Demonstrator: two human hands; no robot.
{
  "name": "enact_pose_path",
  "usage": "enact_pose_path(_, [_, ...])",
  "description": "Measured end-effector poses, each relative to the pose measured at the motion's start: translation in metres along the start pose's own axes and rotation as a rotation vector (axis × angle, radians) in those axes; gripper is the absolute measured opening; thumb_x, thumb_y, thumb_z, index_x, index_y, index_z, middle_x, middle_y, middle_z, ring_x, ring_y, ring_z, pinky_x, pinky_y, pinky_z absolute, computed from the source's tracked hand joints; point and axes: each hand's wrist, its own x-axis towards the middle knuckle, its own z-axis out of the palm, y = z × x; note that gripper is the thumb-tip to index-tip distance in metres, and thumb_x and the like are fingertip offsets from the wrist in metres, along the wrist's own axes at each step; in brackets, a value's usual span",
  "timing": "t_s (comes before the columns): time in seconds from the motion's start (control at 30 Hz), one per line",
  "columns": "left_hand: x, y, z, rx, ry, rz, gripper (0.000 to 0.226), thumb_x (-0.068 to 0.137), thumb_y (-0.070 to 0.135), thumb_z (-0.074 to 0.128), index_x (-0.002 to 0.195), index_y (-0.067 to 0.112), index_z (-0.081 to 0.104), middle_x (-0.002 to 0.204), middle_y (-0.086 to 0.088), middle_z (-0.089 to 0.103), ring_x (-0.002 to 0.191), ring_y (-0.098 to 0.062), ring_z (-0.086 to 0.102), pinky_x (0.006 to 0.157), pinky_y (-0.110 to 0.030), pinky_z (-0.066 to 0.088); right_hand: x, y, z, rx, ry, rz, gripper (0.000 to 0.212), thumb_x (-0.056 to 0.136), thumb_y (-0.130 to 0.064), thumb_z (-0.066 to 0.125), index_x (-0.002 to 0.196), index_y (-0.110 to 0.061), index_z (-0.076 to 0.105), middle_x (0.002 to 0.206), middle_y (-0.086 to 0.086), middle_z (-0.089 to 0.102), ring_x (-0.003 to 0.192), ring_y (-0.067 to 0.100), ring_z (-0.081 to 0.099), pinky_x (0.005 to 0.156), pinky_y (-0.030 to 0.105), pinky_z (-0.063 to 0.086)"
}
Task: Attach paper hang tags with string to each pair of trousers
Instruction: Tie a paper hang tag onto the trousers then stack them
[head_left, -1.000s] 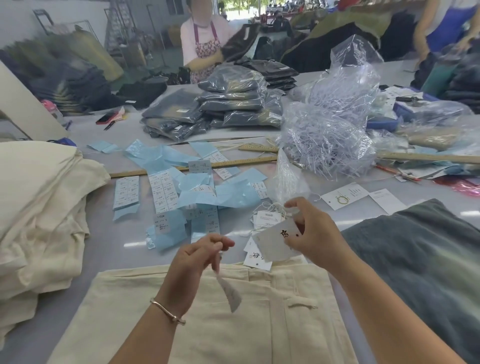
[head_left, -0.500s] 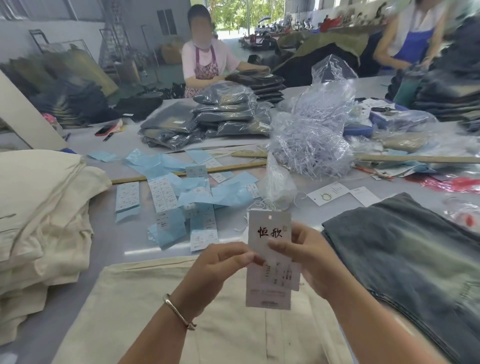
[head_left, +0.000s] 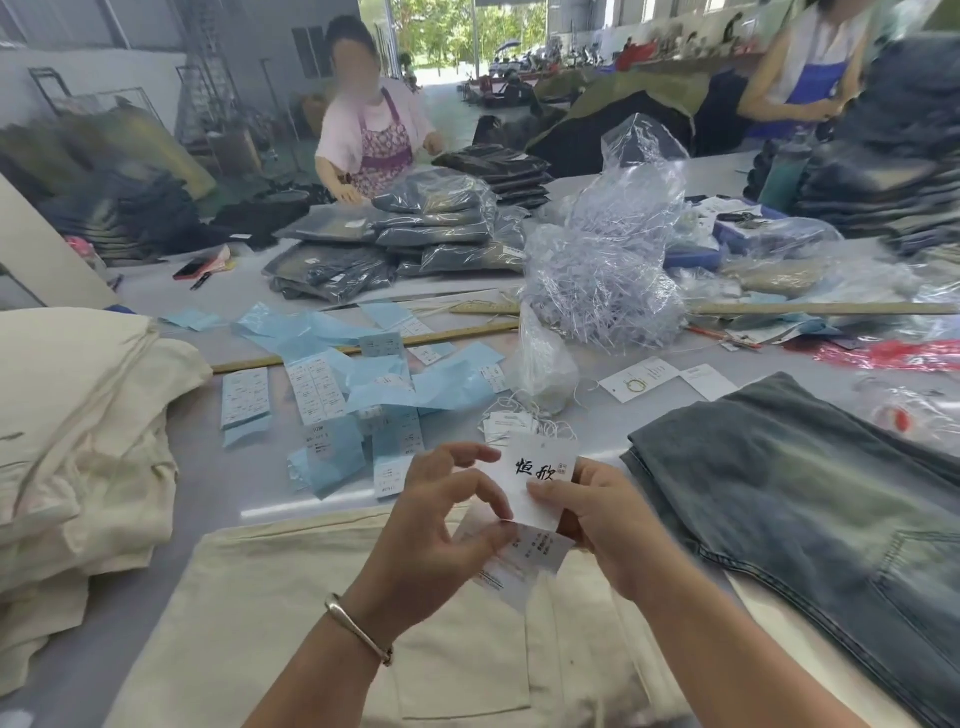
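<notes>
Head view. Both hands meet at the frame's centre, above the cream trousers (head_left: 322, 623) that lie flat on the grey table (head_left: 208, 483) at 6 o'clock. The right hand (head_left: 608, 525) pinches the white hang tag (head_left: 540, 478) between thumb and fingers; the tag stands nearly upright and bears black brush characters. The left hand (head_left: 441, 525), with a metal bangle (head_left: 358, 629) at the wrist, has its fingers curled, the index fingertip touching the tag's left edge and the lower fingers holding a second printed card (head_left: 524, 561) that sits just behind and below the tag. Whether a string runs through either card cannot be told.

At 12 o'clock from the hands, just beyond them, lies a small heap of tags with white strings (head_left: 514, 423). Beside it, at 1 o'clock, stands a small clear bag (head_left: 545, 364). Farther at 1 o'clock rises a large clear bag of plastic fasteners (head_left: 602, 280). At 10 to 11 o'clock, blue sheets and sticker strips (head_left: 363, 379) are scattered, crossed by a wooden ruler (head_left: 363, 348). At 9 o'clock sits a stack of cream trousers (head_left: 78, 415). At 3 o'clock lie folded washed jeans (head_left: 805, 493). Bagged jeans (head_left: 426, 234) are piled at 12 o'clock, far side, where a person in an apron (head_left: 379, 140) stands; another person (head_left: 810, 73) stands at 2 o'clock.
</notes>
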Motion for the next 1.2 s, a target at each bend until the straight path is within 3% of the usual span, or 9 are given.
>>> enact_pose_path(0.07, [0.001, 0.000, 0.003, 0.153, 0.042, 0.159, 0.015, 0.075, 0.020, 0.081, 0.077, 0.027, 0.067, 0.118, 0.024, 0.055, 0.121, -0.009, 0.044, 0.098, -0.022, 0.034, 0.001, 0.002, 0.001, -0.011, 0.002, 0.029, 0.013, 0.088, -0.005, 0.062, 0.093, -0.012, 0.071, 0.086, 0.013, 0.072, 0.072, 0.026, 0.059, 0.062, 0.032, 0.038])
enact_pose_path(0.2, [0.002, -0.004, 0.009, 0.236, 0.078, 0.319, 0.011, 0.079, 0.018, 0.076, 0.074, 0.020, 0.066, 0.104, 0.018, 0.065, 0.109, -0.010, 0.053, 0.092, -0.038, 0.044, 0.006, 0.004, 0.003, -0.014, 0.043, 0.065, 0.013, 0.087, -0.002, 0.062, 0.088, -0.012, 0.070, 0.079, 0.010, 0.071, 0.067, 0.024, 0.059, 0.062, 0.031, 0.036])
enact_pose_path(0.37, [-0.002, -0.013, 0.010, 0.222, 0.098, 0.368, 0.013, 0.080, 0.014, 0.074, 0.072, 0.016, 0.065, 0.086, 0.017, 0.067, 0.100, -0.006, 0.059, 0.089, -0.039, 0.046, 0.013, 0.005, 0.007, -0.002, 0.067, 0.091, 0.011, 0.084, 0.000, 0.066, 0.089, -0.010, 0.069, 0.081, 0.012, 0.073, 0.066, 0.024, 0.064, 0.068, 0.036, 0.045])
enact_pose_path(0.53, [-0.006, -0.018, 0.008, 0.214, 0.119, 0.377, 0.014, 0.082, 0.007, 0.073, 0.073, 0.015, 0.065, 0.084, 0.014, 0.066, 0.092, -0.011, 0.063, 0.090, -0.042, 0.047, 0.018, 0.005, 0.011, 0.013, 0.047, 0.126, 0.011, 0.084, 0.002, 0.066, 0.083, -0.009, 0.069, 0.074, 0.008, 0.074, 0.060, 0.019, 0.066, 0.061, 0.032, 0.052])
enact_pose_path(0.73, [-0.010, -0.019, 0.008, 0.238, 0.154, 0.437, 0.014, 0.085, 0.003, 0.069, 0.074, 0.010, 0.065, 0.085, 0.010, 0.066, 0.088, -0.013, 0.061, 0.083, -0.038, 0.050, 0.020, 0.004, 0.013, 0.021, 0.030, 0.137, 0.009, 0.083, 0.003, 0.066, 0.089, -0.004, 0.070, 0.075, 0.011, 0.072, 0.059, 0.021, 0.065, 0.062, 0.033, 0.052])
enact_pose_path(0.9, [-0.013, -0.014, 0.009, 0.239, 0.150, 0.480, 0.014, 0.086, -0.001, 0.067, 0.075, 0.007, 0.063, 0.084, 0.005, 0.065, 0.084, -0.019, 0.060, 0.076, -0.035, 0.051, 0.021, 0.005, 0.013, 0.031, 0.062, 0.145, 0.009, 0.084, 0.004, 0.064, 0.089, -0.003, 0.068, 0.073, 0.011, 0.071, 0.055, 0.019, 0.064, 0.050, 0.024, 0.048])
enact_pose_path(1.03, [-0.016, -0.013, 0.012, 0.247, 0.155, 0.479, 0.013, 0.085, -0.002, 0.069, 0.075, 0.005, 0.064, 0.085, 0.005, 0.066, 0.084, -0.018, 0.061, 0.072, -0.034, 0.051, 0.023, 0.004, 0.009, 0.053, 0.101, 0.136, 0.010, 0.083, 0.005, 0.064, 0.088, -0.003, 0.069, 0.085, 0.018, 0.072, 0.065, 0.027, 0.065, 0.060, 0.032, 0.048])
enact_pose_path(1.2, [-0.017, -0.013, 0.014, 0.199, 0.177, 0.496, 0.012, 0.083, -0.005, 0.070, 0.075, 0.003, 0.066, 0.085, 0.003, 0.067, 0.085, -0.019, 0.062, 0.071, -0.034, 0.051, 0.026, 0.005, 0.008, 0.081, 0.092, 0.165, 0.013, 0.083, 0.005, 0.064, 0.080, -0.007, 0.067, 0.070, 0.011, 0.071, 0.053, 0.022, 0.065, 0.054, 0.029, 0.043])
